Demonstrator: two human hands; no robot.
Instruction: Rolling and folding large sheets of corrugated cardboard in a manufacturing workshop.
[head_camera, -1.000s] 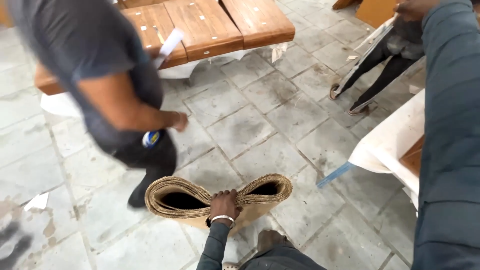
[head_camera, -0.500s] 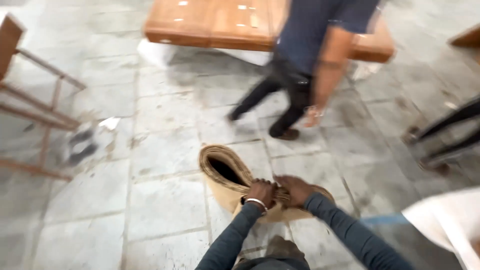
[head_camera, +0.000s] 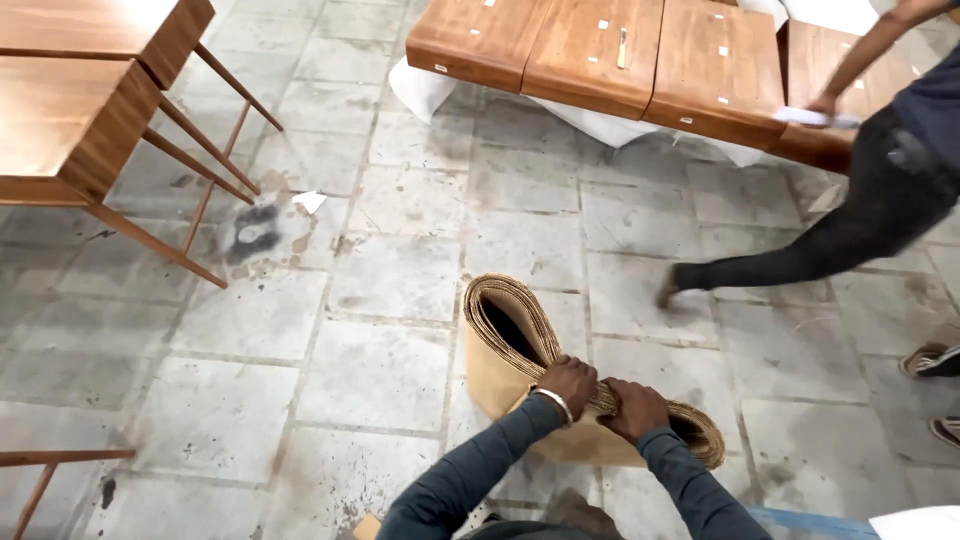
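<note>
A roll of brown cardboard is stood on the stone floor at lower centre. Its squeezed top edge is gripped by the left hand and right hand, fingers curled tight over it.

Bright even daylight, soft shadows — slight motion blur

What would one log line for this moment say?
left hand: grips cardboard roll | right hand: grips roll top | roll: on stone floor | co-worker: beside wooden panels
</note>
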